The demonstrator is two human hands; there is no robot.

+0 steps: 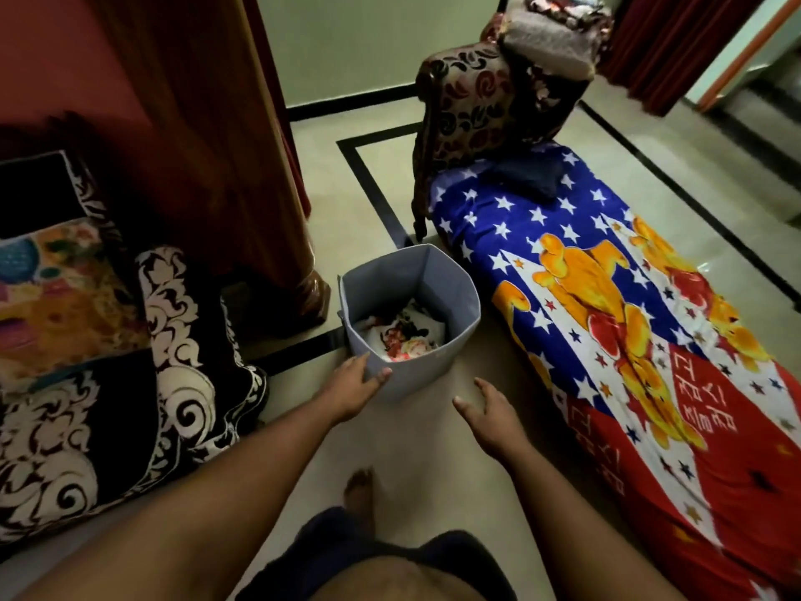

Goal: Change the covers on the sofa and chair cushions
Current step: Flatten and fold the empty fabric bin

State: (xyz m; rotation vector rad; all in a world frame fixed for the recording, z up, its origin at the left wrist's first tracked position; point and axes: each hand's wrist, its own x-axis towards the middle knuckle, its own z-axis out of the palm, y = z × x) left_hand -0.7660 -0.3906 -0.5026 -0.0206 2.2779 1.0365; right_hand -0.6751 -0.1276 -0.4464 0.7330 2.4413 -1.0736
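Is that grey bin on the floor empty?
No. The grey bin stands upright with crumpled printed cloth lying in its bottom; the left hand grips its near rim.

From my head camera the room reads dim, with the curtain (208, 136) and cushions (108, 340) at left sunk in deep shadow. Brighter light falls from the doorway (754, 67) at upper right, leaving a small glare on the floor tiles (706, 266). Edges bow outward; everything looks soft and slightly blurred.
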